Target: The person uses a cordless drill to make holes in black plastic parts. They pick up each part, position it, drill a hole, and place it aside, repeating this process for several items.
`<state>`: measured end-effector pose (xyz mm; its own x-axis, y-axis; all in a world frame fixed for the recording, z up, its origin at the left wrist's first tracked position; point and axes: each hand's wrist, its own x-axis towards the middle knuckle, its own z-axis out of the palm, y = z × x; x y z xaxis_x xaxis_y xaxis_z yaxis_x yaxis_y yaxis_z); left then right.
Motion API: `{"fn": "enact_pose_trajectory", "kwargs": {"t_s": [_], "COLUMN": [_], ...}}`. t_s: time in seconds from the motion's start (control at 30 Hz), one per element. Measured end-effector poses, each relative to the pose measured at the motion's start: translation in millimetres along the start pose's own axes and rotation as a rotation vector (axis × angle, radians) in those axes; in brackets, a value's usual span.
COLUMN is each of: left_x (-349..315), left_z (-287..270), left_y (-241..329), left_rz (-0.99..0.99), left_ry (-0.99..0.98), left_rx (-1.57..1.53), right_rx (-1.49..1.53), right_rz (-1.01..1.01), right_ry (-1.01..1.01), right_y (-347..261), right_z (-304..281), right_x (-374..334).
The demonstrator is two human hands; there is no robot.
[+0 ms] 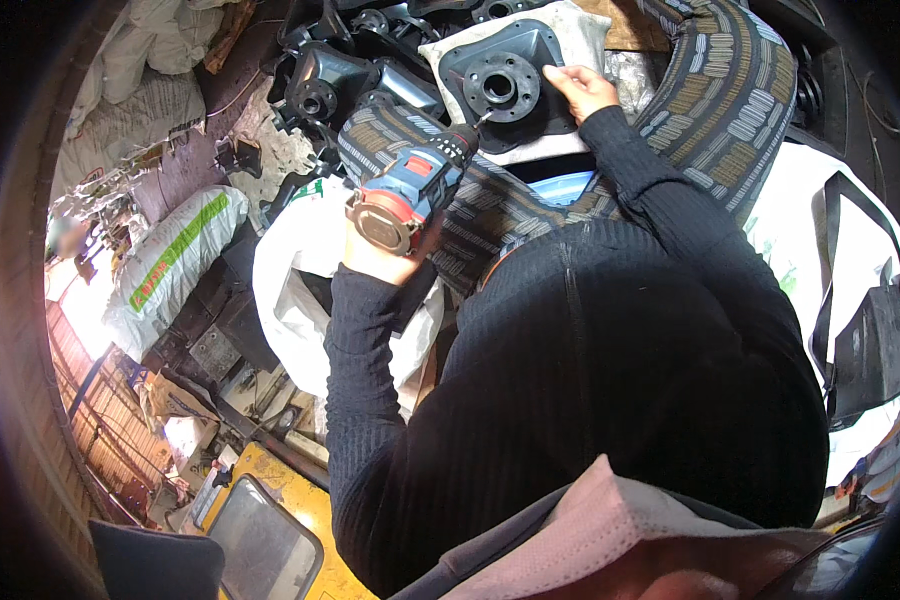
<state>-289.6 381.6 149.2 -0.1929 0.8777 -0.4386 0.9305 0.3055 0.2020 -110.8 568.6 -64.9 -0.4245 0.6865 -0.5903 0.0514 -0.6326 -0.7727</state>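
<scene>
A blue and red cordless drill (410, 190) is in my left hand (382, 262), mostly hidden behind the tool's body. Its bit reaches up to the lower left rim of a round black flange on a black moulded part (515, 125); whether the tip touches, I cannot tell. This part has a square base and a ring of holes around its centre. It rests on a white cloth-covered pad (582, 25) in front of me. With thumb and fingers, my right hand (583, 93) grips the part's right edge.
More black moulded parts (320, 90) are piled at the upper left. A patterned padded roll (720, 90) curves around my work spot. White bags (300, 290) stand on both sides, and a yellow machine with a dark panel (270, 540) is at the lower left.
</scene>
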Motion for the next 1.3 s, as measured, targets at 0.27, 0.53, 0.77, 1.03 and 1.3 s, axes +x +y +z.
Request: {"fn": "enact_pose_trajectory", "kwargs": {"t_s": [0.27,0.53,0.77,1.03,1.3], "left_x": [41,65,58,68,50], "left_z": [-12,-26,-15,-1,18], "left_y": [2,-14,12,16,0], "left_rz": [-0.138,0.012,-0.337,0.034,-0.312], "left_ry": [-0.182,-0.313,-0.247,-0.301,-0.266], "left_rx": [-0.133,-0.069,-0.579,-0.135,-0.231], "right_rx": [-0.375,-0.308,-0.273,-0.170,-0.303], "right_rz": [0.038,0.023,-0.038,-0.016,-0.030], "right_ry": [-0.048,-0.102,-0.130,-0.188,-0.235], "right_y": [0,10,14,21,27], "right_z": [13,12,12,8,6], "right_x": [17,23,24,21,31]}}
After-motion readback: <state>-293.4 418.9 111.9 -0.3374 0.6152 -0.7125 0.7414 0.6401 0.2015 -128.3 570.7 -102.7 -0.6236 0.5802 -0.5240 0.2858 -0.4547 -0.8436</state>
